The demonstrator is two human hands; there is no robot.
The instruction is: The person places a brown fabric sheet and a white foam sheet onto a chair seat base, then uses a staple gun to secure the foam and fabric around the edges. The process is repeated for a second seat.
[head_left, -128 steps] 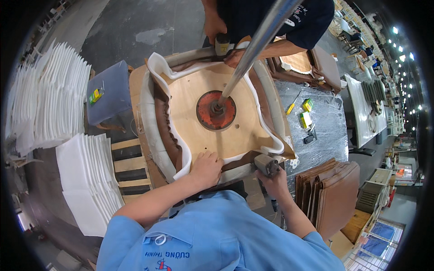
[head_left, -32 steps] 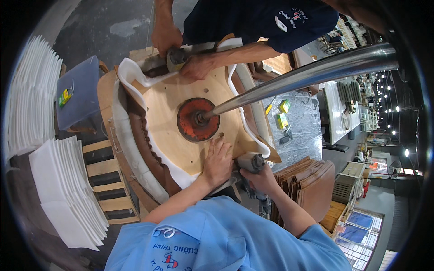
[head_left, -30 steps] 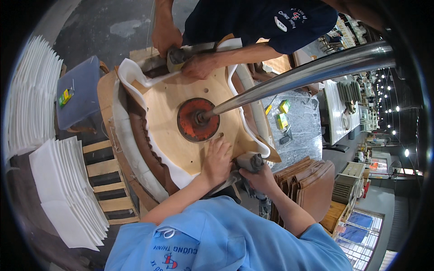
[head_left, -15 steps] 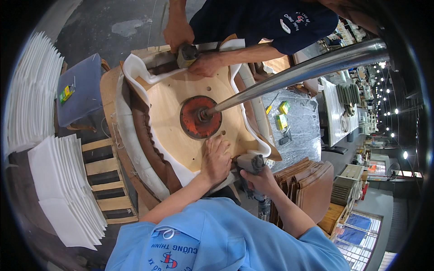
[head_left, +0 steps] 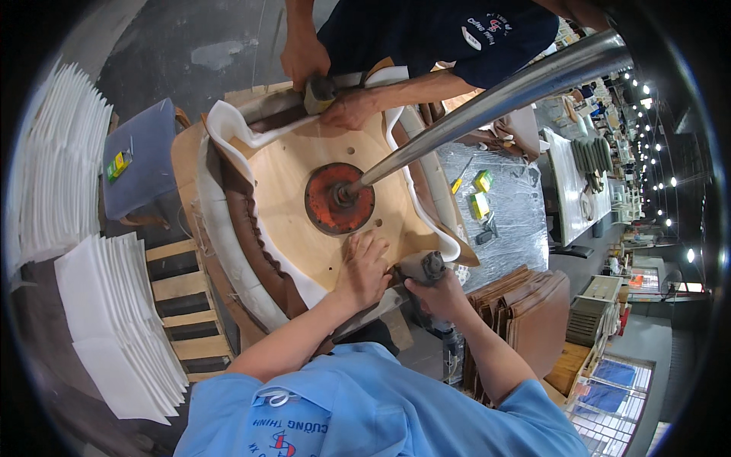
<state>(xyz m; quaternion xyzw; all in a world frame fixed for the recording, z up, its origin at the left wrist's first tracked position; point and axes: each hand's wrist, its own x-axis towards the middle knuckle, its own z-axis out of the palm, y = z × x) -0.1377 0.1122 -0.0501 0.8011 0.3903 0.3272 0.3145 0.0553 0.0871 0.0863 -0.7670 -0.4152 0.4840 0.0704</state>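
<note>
A plywood seat board [head_left: 293, 190], upside down, is wrapped in white foam [head_left: 221, 129] and brown leather [head_left: 251, 244]. A red round press pad [head_left: 339, 199] on a steel pole [head_left: 487, 95] pins its middle. My left hand [head_left: 365, 268] lies flat on the board's near edge, holding the covering down. My right hand [head_left: 438, 293] grips a metal staple gun [head_left: 422, 266] pressed to that same edge, right beside my left hand. At the far edge a co-worker's hands [head_left: 324, 72] work with another tool.
Stacks of white foam sheets [head_left: 114, 320] lie at the left beside a wooden pallet [head_left: 183, 305]. A grey-blue stool [head_left: 141, 160] stands at the upper left. Brown leather pieces [head_left: 533, 312] are piled at the right. Small yellow-green boxes [head_left: 480, 194] rest on a foil-covered table.
The view has shifted slightly. The co-worker's hands moved along the far edge. My hands stay at the near edge, with the staple gun held against it.
</note>
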